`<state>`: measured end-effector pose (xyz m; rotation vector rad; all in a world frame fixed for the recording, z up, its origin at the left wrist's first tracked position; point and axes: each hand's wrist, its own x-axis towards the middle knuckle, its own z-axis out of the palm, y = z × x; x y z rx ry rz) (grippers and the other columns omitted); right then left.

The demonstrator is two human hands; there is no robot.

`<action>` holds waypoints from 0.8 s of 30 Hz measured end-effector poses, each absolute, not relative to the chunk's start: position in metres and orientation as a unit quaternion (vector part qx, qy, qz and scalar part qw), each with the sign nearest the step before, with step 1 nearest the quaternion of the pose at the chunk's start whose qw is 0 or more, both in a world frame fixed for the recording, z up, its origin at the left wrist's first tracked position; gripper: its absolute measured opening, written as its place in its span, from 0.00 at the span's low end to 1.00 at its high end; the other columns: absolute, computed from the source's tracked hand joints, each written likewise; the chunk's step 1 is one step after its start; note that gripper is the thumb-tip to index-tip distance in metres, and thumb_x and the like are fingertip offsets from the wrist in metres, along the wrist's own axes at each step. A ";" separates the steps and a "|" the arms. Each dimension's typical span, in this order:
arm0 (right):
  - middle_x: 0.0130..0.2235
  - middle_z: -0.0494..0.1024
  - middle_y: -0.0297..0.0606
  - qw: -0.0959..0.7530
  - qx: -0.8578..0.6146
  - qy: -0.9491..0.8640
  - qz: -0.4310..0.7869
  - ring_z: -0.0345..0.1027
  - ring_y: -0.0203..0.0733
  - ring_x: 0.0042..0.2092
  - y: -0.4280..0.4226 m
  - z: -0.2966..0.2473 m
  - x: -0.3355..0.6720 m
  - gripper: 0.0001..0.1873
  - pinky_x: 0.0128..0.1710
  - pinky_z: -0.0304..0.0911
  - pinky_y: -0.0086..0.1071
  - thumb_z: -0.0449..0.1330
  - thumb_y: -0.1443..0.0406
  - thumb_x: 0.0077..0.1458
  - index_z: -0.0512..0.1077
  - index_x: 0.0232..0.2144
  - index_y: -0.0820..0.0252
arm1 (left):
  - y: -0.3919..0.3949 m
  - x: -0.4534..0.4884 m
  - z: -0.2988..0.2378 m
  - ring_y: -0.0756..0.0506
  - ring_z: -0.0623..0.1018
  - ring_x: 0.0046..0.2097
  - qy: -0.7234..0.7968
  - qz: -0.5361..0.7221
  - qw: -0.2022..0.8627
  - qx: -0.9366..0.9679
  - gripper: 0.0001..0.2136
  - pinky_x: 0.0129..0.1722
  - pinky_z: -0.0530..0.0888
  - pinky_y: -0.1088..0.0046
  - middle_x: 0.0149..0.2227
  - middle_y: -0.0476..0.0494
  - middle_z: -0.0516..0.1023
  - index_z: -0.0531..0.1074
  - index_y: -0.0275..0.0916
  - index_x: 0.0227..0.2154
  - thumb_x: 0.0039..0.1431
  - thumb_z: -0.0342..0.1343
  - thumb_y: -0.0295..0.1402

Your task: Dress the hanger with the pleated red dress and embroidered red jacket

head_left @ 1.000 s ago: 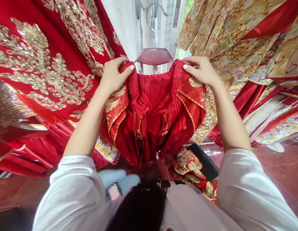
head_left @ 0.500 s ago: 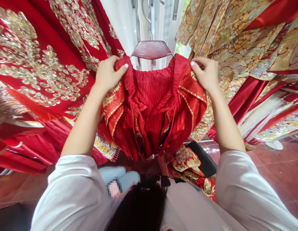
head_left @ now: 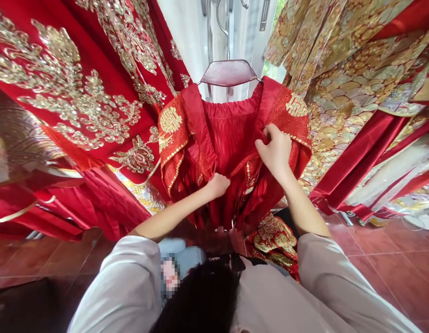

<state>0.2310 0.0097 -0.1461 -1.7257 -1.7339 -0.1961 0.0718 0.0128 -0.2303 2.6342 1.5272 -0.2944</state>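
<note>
Head view: curled left hand below right hand

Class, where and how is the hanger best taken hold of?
Probably by the upright metal stem of the hanger, pinched just above its reddish plate, coming from the front: the stem is slim and bare, while the red garment hides both hanger ends.

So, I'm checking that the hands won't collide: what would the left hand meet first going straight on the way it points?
Likely the opposite front edge of the red gold-embroidered top, which the left hand points across; the right hand lies farther along roughly that line. Depth is unclear.
</note>
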 end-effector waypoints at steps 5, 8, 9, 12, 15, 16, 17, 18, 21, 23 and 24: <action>0.32 0.75 0.42 0.312 -0.608 -0.727 -0.069 0.68 0.47 0.35 -0.009 -0.140 0.222 0.10 0.35 0.57 0.34 0.53 0.63 0.55 0.68 0.38 0.61 | 0.007 0.079 -0.224 0.36 0.76 0.48 0.518 -0.038 0.034 0.854 0.22 0.43 0.72 0.65 0.47 0.32 0.75 0.69 0.33 0.51 0.62 0.46 0.44; 0.31 0.75 0.42 0.346 -0.613 -0.708 -0.056 0.68 0.45 0.33 -0.005 -0.137 0.241 0.13 0.35 0.59 0.36 0.51 0.58 0.59 0.70 0.38 0.60 | 0.013 0.078 -0.211 0.37 0.75 0.50 0.522 0.019 0.059 0.851 0.27 0.45 0.73 0.65 0.51 0.34 0.72 0.63 0.33 0.56 0.58 0.50 0.47; 0.33 0.75 0.42 0.375 -0.612 -0.693 -0.069 0.68 0.45 0.33 -0.001 -0.133 0.253 0.14 0.36 0.60 0.37 0.49 0.58 0.61 0.70 0.38 0.59 | 0.016 0.077 -0.203 0.37 0.75 0.49 0.514 0.030 0.068 0.855 0.25 0.45 0.73 0.66 0.50 0.35 0.74 0.65 0.34 0.54 0.58 0.52 0.44; 0.39 0.75 0.45 0.442 -0.584 -0.665 -0.148 0.68 0.48 0.40 0.013 -0.112 0.290 0.15 0.42 0.61 0.41 0.46 0.58 0.62 0.69 0.42 0.57 | 0.023 0.079 -0.163 0.41 0.76 0.46 0.472 0.125 0.049 0.871 0.15 0.46 0.73 0.67 0.45 0.43 0.77 0.71 0.40 0.46 0.57 0.50 0.32; 0.47 0.72 0.46 0.436 -0.546 -0.685 -0.209 0.63 0.52 0.50 0.027 -0.086 0.312 0.16 0.49 0.58 0.46 0.50 0.57 0.60 0.69 0.47 0.54 | 0.037 0.085 -0.100 0.40 0.72 0.51 0.424 0.321 -0.086 0.842 0.15 0.53 0.69 0.61 0.47 0.43 0.75 0.72 0.41 0.46 0.58 0.48 0.28; 0.49 0.71 0.46 0.427 -0.533 -0.698 -0.215 0.61 0.54 0.52 0.032 -0.079 0.314 0.18 0.51 0.56 0.47 0.52 0.56 0.59 0.68 0.48 0.53 | 0.045 0.088 -0.079 0.39 0.70 0.53 0.405 0.347 -0.139 0.834 0.14 0.56 0.65 0.57 0.48 0.42 0.74 0.72 0.42 0.45 0.57 0.50 0.29; 0.51 0.70 0.45 0.419 -0.518 -0.715 -0.213 0.59 0.54 0.54 0.038 -0.074 0.314 0.20 0.52 0.56 0.47 0.54 0.55 0.57 0.67 0.50 0.54 | 0.054 0.090 -0.060 0.38 0.67 0.55 0.383 0.341 -0.184 0.839 0.14 0.60 0.60 0.54 0.50 0.41 0.72 0.72 0.41 0.46 0.57 0.51 0.30; 0.53 0.70 0.45 0.412 -0.503 -0.732 -0.203 0.58 0.55 0.55 0.045 -0.070 0.313 0.22 0.53 0.55 0.47 0.55 0.55 0.56 0.67 0.51 0.54 | 0.065 0.093 -0.044 0.37 0.66 0.55 0.362 0.326 -0.221 0.845 0.14 0.62 0.54 0.51 0.51 0.40 0.71 0.72 0.40 0.46 0.58 0.52 0.31; 0.53 0.70 0.43 0.413 -0.458 -0.776 -0.131 0.61 0.52 0.53 0.070 -0.063 0.308 0.23 0.52 0.57 0.43 0.55 0.53 0.56 0.67 0.52 0.55 | 0.098 0.099 -0.020 0.41 0.69 0.50 0.341 0.288 -0.207 0.871 0.08 0.65 0.46 0.51 0.43 0.42 0.74 0.75 0.41 0.38 0.59 0.52 0.34; 0.47 0.74 0.41 0.407 -0.432 -0.803 -0.062 0.65 0.47 0.47 0.086 -0.060 0.305 0.22 0.47 0.59 0.40 0.52 0.52 0.57 0.69 0.47 0.58 | 0.113 0.102 -0.020 0.43 0.70 0.45 0.341 0.287 -0.175 0.878 0.07 0.64 0.49 0.52 0.36 0.44 0.74 0.74 0.42 0.33 0.59 0.51 0.35; 0.41 0.75 0.39 0.396 -0.420 -0.816 -0.030 0.66 0.44 0.42 0.092 -0.059 0.303 0.20 0.44 0.60 0.37 0.51 0.52 0.57 0.70 0.42 0.60 | 0.117 0.103 -0.022 0.43 0.70 0.44 0.340 0.294 -0.165 0.878 0.07 0.63 0.50 0.53 0.34 0.45 0.74 0.74 0.43 0.32 0.59 0.51 0.34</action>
